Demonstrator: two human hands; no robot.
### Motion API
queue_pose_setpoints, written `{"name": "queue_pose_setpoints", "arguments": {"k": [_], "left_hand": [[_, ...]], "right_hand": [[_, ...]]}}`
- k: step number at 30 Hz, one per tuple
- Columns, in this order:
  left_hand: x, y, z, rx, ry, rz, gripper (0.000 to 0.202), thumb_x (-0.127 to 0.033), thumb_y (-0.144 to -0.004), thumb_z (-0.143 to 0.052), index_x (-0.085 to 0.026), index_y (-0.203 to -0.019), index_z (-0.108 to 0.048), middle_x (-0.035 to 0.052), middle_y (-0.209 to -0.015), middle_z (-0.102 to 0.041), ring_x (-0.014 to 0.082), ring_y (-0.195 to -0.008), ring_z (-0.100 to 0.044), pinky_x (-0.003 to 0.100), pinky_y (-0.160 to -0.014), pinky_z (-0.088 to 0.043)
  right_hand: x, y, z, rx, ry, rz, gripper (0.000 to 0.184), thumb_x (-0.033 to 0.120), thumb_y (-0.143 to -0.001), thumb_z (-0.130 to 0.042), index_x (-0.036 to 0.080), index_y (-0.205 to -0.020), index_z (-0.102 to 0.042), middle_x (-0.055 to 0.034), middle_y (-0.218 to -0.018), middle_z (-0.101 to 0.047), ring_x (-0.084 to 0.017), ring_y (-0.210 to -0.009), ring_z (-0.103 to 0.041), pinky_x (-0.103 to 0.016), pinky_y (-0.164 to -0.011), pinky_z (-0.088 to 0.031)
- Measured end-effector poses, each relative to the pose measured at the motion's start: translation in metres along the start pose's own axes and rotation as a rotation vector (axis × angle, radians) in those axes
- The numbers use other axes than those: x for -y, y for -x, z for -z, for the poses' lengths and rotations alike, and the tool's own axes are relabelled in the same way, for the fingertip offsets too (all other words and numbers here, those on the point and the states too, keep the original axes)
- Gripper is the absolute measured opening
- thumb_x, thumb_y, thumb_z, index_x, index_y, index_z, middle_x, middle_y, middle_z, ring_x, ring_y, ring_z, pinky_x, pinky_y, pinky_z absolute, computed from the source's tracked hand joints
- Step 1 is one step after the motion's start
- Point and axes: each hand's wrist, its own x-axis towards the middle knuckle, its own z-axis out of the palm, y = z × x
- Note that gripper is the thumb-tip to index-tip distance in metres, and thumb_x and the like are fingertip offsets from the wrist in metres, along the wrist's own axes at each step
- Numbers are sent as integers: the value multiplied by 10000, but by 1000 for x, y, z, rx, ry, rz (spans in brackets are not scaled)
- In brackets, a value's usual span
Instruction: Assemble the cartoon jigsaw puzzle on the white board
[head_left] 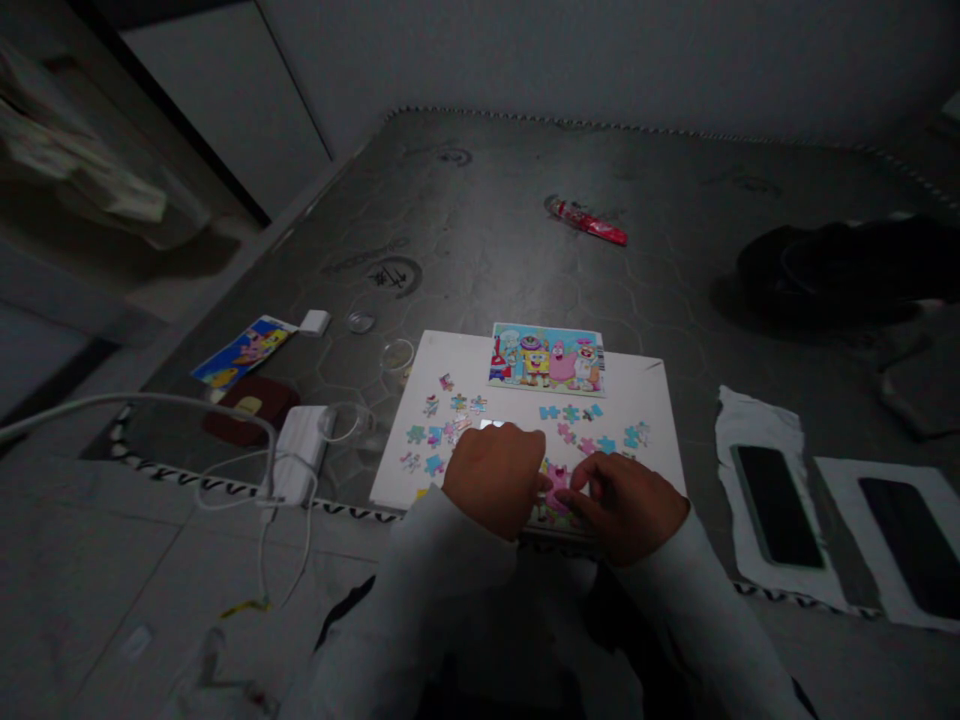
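A white board lies on a grey mattress, with a cartoon picture card at its far edge and several loose jigsaw pieces scattered over it. Both my hands rest at the board's near edge over a partly joined patch of puzzle. My left hand is curled, knuckles up, fingers pressed down on the pieces. My right hand pinches at a pink piece beside it. What lies under the palms is hidden.
Left of the board are a white charger block with cables, a dark red case, a cartoon leaflet and clear round lids. Two phones lie on white paper at the right. A red tube and a dark bag sit farther back.
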Motion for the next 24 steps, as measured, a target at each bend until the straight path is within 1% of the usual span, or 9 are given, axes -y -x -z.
{"name": "queue_pose_setpoints", "arguments": {"k": [2,5,7,9,11,15,17,20,24], "left_hand": [[0,1,1,0,-1,4,215,-398,-898,-628,-194,-956,-665,91,-952,-716,318,-953,-690,424,-779,-503],[-1,1,1,-1,-1,6,209,-393,-901,-627,-193,-946,-663,89,-945,-715,311,-952,-688,419,-780,-503],[-2,1,0,-1,0,3,212,-398,-899,-630,-194,-948,-662,86,-944,-715,307,-948,-688,416,-777,-505],[-1,0,0,0,1,-1,214,-402,-898,-633,-196,-952,-660,84,-949,-715,306,-945,-688,418,-778,-507],[-1,1,1,3,1,-3,212,-399,-899,-634,-195,-949,-659,85,-954,-716,308,-945,-690,420,-778,-509],[-1,1,3,16,2,4,206,-389,-903,-633,-189,-946,-660,91,-963,-717,307,-957,-691,413,-782,-510],[-2,1,4,22,5,6,215,-396,-904,-632,-189,-954,-662,93,-966,-716,307,-964,-690,409,-785,-508],[-2,2,3,25,10,7,219,-402,-903,-631,-194,-963,-662,90,-966,-715,310,-967,-688,411,-783,-507],[-3,2,4,25,13,10,218,-403,-904,-629,-194,-957,-661,90,-957,-713,314,-961,-689,419,-779,-507]], "right_hand": [[3,2,0,-4,13,-5,289,526,-821,-674,238,-811,-666,10,-691,-586,-144,-651,-531,-270,-598,-282],[7,3,2,-51,40,-34,244,479,-843,-673,238,-808,-657,15,-686,-576,-149,-664,-515,-277,-621,-276],[7,3,2,-26,39,-44,241,478,-840,-677,239,-811,-660,16,-687,-573,-150,-664,-512,-276,-623,-276],[5,2,2,32,25,-42,283,522,-823,-679,240,-817,-669,13,-687,-575,-147,-651,-514,-270,-604,-276],[3,2,1,46,17,-32,325,563,-807,-682,239,-815,-672,13,-680,-572,-141,-634,-510,-265,-585,-270],[5,3,2,-40,17,-20,295,525,-828,-679,234,-787,-661,20,-665,-561,-131,-629,-504,-265,-595,-277],[5,3,3,-13,6,-15,299,533,-822,-679,237,-783,-667,19,-668,-567,-131,-629,-511,-264,-589,-284],[2,1,2,59,9,-3,322,573,-809,-670,252,-800,-683,17,-668,-571,-133,-624,-516,-259,-572,-280],[-2,0,0,57,35,37,241,510,-825,-669,272,-841,-705,19,-665,-569,-127,-620,-510,-253,-571,-270]]}}
